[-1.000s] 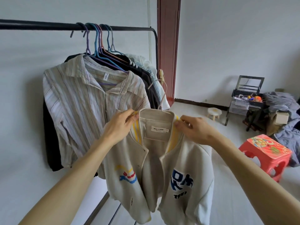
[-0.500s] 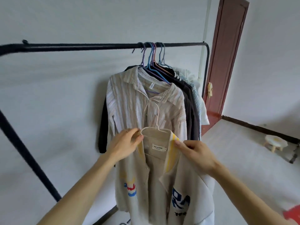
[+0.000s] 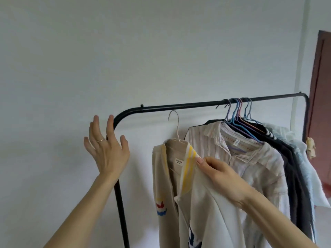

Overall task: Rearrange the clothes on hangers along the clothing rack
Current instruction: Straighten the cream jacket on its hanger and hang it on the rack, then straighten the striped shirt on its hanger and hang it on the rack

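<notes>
My right hand (image 3: 220, 176) pinches jacket collar (image 3: 189, 158); left hand (image 3: 107, 151) spread, empty, beside rack bar (image 3: 188, 105); hook (image 3: 177, 126) below bar; lopsided pinch may spill jacket (image 3: 202, 212).

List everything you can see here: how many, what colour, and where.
clothing rack: one, black, against the wall.
cream jacket: one, yellow collar stripes, left of the hung clothes.
white hanger: one, inside the jacket, hook below the rail.
striped shirt: one, beige, frontmost on the rail.
coloured hangers: several, blue and purple, bunched at right.
dark garments: count unclear, behind the shirt.
pale blue garments: count unclear, far right.
door: one, reddish brown, right edge.
left hand: one, open, raised before the rack's left corner.
right hand: one, pinching the jacket's collar.
</notes>
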A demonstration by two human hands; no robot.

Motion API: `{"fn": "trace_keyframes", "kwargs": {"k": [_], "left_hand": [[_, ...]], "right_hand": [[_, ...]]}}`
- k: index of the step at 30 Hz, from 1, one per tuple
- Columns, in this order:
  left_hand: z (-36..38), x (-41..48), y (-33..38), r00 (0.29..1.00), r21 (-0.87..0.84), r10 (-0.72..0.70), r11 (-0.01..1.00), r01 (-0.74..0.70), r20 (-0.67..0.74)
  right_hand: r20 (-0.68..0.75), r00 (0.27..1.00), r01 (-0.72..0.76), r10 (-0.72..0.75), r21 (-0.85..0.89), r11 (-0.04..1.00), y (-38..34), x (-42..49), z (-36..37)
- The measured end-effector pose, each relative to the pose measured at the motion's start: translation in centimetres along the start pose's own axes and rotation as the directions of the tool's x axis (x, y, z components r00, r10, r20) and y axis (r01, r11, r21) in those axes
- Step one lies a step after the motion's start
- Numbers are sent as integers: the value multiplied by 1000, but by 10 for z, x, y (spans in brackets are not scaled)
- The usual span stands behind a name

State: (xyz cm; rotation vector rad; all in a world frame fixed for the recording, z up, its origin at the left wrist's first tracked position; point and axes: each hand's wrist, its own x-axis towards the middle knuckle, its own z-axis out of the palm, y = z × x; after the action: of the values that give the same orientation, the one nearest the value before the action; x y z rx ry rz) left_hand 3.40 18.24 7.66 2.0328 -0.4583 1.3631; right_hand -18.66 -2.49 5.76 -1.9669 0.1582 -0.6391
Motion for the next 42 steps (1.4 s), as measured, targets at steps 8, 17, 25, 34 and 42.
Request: {"fn": "trace_keyframes", "kwargs": {"k": [8, 17, 25, 34, 42], "left_hand": [[6, 22, -21, 946, -303, -103, 932, 201, 308], [12, 20, -17, 951, -248, -131, 947, 204, 281], [0, 9, -5, 964, -203, -117, 965, 167, 239], [-15, 30, 105, 935, -180, 345, 928, -326, 85], [48, 36, 186, 747, -69, 488, 854, -516, 452]], "right_hand": [[-81, 989, 111, -121, -114, 987, -62, 77, 52], [31, 993, 113, -110, -378, 919, -14, 58, 98], [101, 993, 91, -58, -354, 931, -18, 47, 79], [122, 992, 52, -33, -155, 987, 6, 18, 17], [-582, 811, -395, -66, -627, 672, 64, 40, -130]]}}
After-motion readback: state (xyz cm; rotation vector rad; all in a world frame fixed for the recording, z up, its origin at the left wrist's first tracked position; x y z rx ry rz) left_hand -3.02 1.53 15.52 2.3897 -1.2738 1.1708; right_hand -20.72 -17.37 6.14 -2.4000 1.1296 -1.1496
